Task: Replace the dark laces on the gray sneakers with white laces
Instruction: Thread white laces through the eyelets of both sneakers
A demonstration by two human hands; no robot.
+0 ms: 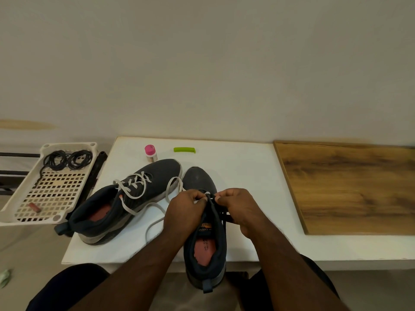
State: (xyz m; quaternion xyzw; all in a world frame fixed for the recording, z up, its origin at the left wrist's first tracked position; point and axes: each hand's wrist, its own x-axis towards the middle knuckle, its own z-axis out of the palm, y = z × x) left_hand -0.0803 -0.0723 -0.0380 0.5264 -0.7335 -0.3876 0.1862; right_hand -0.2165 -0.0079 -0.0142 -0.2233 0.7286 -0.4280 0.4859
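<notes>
Lacing the second sneaker with a white lace, the first one seemingly threaded.

On the left, coiled dark laces (67, 159) lie in the basket (20, 209) off the tabletop (242, 167); the left sneaker (116, 205) lies on its side already carrying a white lace, loose and untied. Beside it the left hand (186, 207) has its grip pinched on the white lace (173, 187) at the throat of the right sneaker (206, 232), which stands toe-away with its heel overhanging the near edge. The right hand (235, 207) has its grip clamped on the lace just opposite, fingers curled; which eyelet they work is hidden. Judging by this, the next move calls for feeding the tip through and drawing both ends even.
</notes>
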